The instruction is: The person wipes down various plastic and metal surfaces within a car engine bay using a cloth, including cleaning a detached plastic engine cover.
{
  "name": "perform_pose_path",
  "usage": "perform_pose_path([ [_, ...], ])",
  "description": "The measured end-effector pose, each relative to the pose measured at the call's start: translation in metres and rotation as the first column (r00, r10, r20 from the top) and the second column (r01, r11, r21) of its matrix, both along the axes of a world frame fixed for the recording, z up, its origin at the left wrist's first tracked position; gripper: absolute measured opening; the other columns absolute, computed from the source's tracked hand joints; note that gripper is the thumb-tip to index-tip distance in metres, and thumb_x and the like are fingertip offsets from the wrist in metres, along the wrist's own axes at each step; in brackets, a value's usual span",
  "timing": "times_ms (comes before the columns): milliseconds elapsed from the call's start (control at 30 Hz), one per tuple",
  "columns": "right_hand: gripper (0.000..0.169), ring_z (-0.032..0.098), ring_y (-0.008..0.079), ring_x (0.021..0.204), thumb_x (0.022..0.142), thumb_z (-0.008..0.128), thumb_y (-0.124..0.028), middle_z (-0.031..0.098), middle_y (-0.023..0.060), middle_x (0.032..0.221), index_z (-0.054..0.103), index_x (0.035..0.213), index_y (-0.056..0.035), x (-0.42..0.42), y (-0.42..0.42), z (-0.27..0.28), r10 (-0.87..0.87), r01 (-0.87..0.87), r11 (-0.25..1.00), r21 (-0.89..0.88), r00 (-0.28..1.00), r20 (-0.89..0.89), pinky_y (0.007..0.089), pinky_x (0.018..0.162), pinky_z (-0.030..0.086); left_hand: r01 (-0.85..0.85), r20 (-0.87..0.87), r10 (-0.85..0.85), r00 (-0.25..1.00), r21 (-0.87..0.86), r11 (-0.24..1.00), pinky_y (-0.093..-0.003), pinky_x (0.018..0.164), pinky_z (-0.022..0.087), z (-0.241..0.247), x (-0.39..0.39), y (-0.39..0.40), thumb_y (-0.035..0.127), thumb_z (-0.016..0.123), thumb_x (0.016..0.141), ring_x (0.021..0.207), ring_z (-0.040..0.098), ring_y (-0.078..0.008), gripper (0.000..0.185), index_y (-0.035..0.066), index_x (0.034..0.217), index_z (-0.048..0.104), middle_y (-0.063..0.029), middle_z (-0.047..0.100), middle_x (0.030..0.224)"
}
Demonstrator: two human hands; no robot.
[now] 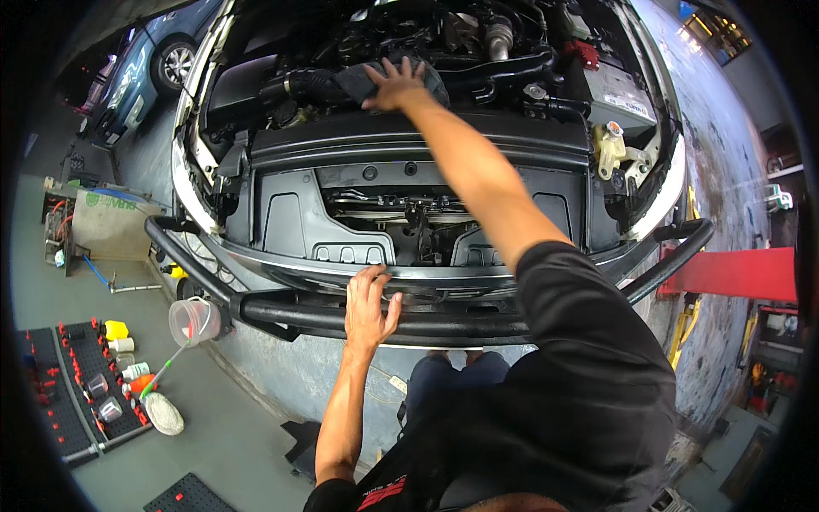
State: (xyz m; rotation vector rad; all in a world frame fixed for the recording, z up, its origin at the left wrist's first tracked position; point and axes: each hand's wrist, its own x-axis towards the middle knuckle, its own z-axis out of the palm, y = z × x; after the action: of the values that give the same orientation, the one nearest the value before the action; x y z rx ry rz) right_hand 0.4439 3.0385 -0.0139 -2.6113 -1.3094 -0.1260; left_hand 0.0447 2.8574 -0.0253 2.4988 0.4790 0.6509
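Reaching into the engine bay, my right hand (398,86) presses with spread fingers on a dark cloth (358,83). The cloth lies over parts beside a black corrugated intake hose (313,84). My left hand (370,310) rests its fingertips on the front edge of the car, above the black tubular bull bar (384,321), and holds nothing. Between the hands are the black radiator cover panel (416,137) and the opening of the front grille area (416,221).
A car battery (617,96) and a coolant reservoir (611,150) sit at the bay's right. At left are a clear plastic bucket (194,320), a brush with a fluffy head (164,413), bottles on a pegboard rack (77,384) and another car (137,77). A red beam (736,274) stands right.
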Motion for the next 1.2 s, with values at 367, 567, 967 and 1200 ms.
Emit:
perform_pose_path([
  [367, 0.058, 0.057, 0.0372, 0.131, 0.094, 0.063, -0.032, 0.064, 0.0189, 0.136, 0.051, 0.150, -0.0193, 0.187, -0.135, 0.019, 0.156, -0.174, 0.957, -0.230, 0.983, -0.094, 0.0468, 0.112, 0.043, 0.009, -0.096, -0.016, 0.995, -0.080, 0.997, -0.0495, 0.102, 0.042, 0.003, -0.009, 0.005, 0.019, 0.071, 0.088, 0.120, 0.053, -0.0384, 0.037, 0.002, 0.119, 0.061, -0.0175, 0.057, 0.131],
  [567, 0.061, 0.050, 0.0337, 0.140, 0.100, 0.060, -0.039, 0.054, 0.0102, 0.151, 0.040, 0.156, -0.0250, 0.210, -0.141, 0.016, -0.090, 0.066, 0.923, -0.380, 0.995, -0.047, 0.0621, 0.117, 0.029, 0.034, -0.071, -0.038, 0.997, -0.057, 0.998, -0.0502, 0.101, 0.042, 0.004, 0.001, 0.003, 0.019, 0.071, 0.088, 0.122, 0.053, -0.0390, 0.037, 0.002, 0.118, 0.062, -0.0174, 0.057, 0.131],
  [967, 0.053, 0.050, 0.0325, 0.139, 0.086, 0.055, -0.004, 0.060, 0.0166, 0.142, 0.059, 0.139, -0.0100, 0.235, -0.201, -0.012, 0.234, -0.253, 0.942, 0.219, 0.966, 0.106, 0.0436, 0.118, 0.037, 0.000, -0.172, -0.008, 0.985, -0.047, 0.999, -0.0504, 0.100, 0.041, 0.004, -0.001, 0.002, 0.018, 0.069, 0.088, 0.117, 0.054, -0.0384, 0.034, 0.003, 0.118, 0.060, -0.0172, 0.058, 0.129],
  [1200, 0.051, 0.043, 0.0381, 0.144, 0.094, 0.060, -0.032, 0.054, 0.0189, 0.148, 0.056, 0.138, -0.0063, 0.191, -0.170, 0.006, -0.058, 0.057, 0.998, 0.013, 0.985, 0.165, 0.0570, 0.119, 0.031, -0.038, -0.197, 0.037, 0.980, -0.001, 0.999, -0.0491, 0.100, 0.042, 0.002, -0.001, 0.001, 0.022, 0.069, 0.087, 0.118, 0.055, -0.0371, 0.034, 0.002, 0.114, 0.062, -0.0154, 0.059, 0.128],
])
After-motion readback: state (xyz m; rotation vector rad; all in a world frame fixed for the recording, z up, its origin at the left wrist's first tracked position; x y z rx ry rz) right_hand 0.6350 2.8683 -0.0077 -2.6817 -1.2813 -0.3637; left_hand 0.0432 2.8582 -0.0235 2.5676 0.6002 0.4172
